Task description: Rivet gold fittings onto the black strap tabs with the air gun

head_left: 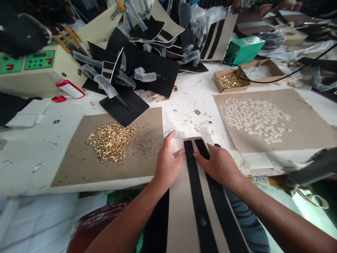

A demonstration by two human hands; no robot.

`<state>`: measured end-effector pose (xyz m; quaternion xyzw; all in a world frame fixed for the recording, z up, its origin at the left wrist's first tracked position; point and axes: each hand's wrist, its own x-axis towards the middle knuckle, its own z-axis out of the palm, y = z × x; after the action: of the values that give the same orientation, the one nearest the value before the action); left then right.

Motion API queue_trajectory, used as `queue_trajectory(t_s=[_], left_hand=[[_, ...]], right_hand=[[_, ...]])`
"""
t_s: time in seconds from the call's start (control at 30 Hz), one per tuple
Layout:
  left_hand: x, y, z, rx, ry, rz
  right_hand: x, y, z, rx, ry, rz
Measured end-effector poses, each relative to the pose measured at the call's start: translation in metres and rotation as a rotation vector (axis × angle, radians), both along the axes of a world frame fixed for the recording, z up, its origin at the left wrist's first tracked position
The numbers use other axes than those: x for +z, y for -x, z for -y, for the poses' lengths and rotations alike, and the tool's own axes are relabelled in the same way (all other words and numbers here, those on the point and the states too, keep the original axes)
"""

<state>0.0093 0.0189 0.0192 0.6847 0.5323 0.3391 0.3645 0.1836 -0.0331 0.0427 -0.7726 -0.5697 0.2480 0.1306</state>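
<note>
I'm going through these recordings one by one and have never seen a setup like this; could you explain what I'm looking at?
There is no robot here: a person works with bare hands. The single picture comes from a camera worn on their head, looking forward and down.

The left hand and right hand hold the far end of a beige panel with black stripes, both thumbs on top.

On the white table, gold pieces lie on a brown sheet to the left, and small pale rings on another to the right. Behind are heaped panels, a green box and, at left, a machine with buttons.
</note>
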Motion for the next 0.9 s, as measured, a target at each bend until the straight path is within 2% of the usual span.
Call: queue_trajectory(t_s=[0.1, 0.2, 0.27, 0.33, 0.43, 0.6, 0.7, 0.77, 0.9], left_hand=[[0.000, 0.002, 0.000, -0.040, -0.076, -0.068], [0.008, 0.006, 0.002, -0.109, -0.261, -0.232], [0.015, 0.007, 0.004, -0.186, -0.347, -0.311], [0.018, 0.006, 0.007, -0.293, -0.345, -0.308], [0.011, 0.004, 0.008, -0.365, -0.288, -0.225], [-0.010, 0.003, 0.001, -0.318, -0.279, -0.131], [-0.014, 0.004, -0.003, -0.333, -0.283, -0.128], [-0.014, 0.005, -0.004, -0.338, -0.288, -0.135], [-0.016, 0.006, -0.003, -0.329, -0.300, -0.135]], right_hand=[[0.000, 0.001, 0.000, 0.003, 0.012, 0.029], [0.000, 0.001, 0.001, 0.021, 0.019, 0.047], [-0.002, 0.000, 0.000, 0.029, 0.017, 0.039], [-0.003, 0.000, -0.001, 0.034, 0.016, 0.026], [-0.001, 0.000, -0.003, 0.030, 0.020, 0.027], [0.012, -0.004, -0.004, 0.009, -0.029, -0.125], [0.014, -0.027, 0.009, -0.057, -0.143, -0.268], [0.010, -0.057, 0.024, -0.165, -0.236, -0.286], [-0.008, -0.132, 0.053, -0.386, -0.333, -0.033]])
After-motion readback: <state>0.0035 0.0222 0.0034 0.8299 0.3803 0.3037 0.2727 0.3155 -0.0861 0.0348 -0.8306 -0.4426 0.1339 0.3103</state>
